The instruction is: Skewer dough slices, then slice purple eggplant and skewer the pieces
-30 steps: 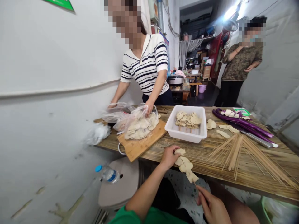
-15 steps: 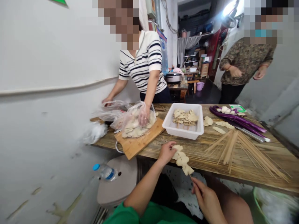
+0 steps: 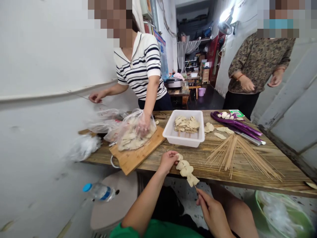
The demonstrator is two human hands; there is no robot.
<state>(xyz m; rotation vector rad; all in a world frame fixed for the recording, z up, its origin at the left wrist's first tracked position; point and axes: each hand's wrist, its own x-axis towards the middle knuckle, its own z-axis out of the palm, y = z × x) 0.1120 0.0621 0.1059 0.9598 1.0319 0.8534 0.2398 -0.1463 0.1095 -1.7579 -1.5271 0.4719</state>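
Skewer: While its threaded pale slices (image 3: 186,170) slant across the near edge of the table (image 3: 292,170), the right hand (image 3: 210,206) grips the bare stick (image 3: 195,188) below.
Left hand (image 3: 168,162): fingers pinched on the top slice.
Just beyond: a white tray (image 3: 183,141) of filled skewers.
Leftward: a cutting board (image 3: 138,162) bearing a plastic bag (image 3: 132,132) of slices, a co-worker's hand (image 3: 143,126) inside.
Rightward: fanned loose sticks (image 3: 231,152), then a knife (image 3: 251,139) beside purple eggplants (image 3: 244,129).
Below: a bottle (image 3: 101,192) lying on a stool (image 3: 121,195).
Writing: green-edged card (image 3: 237,113), blue poster (image 3: 162,49) and bottle label (image 3: 106,193), all too small to read.
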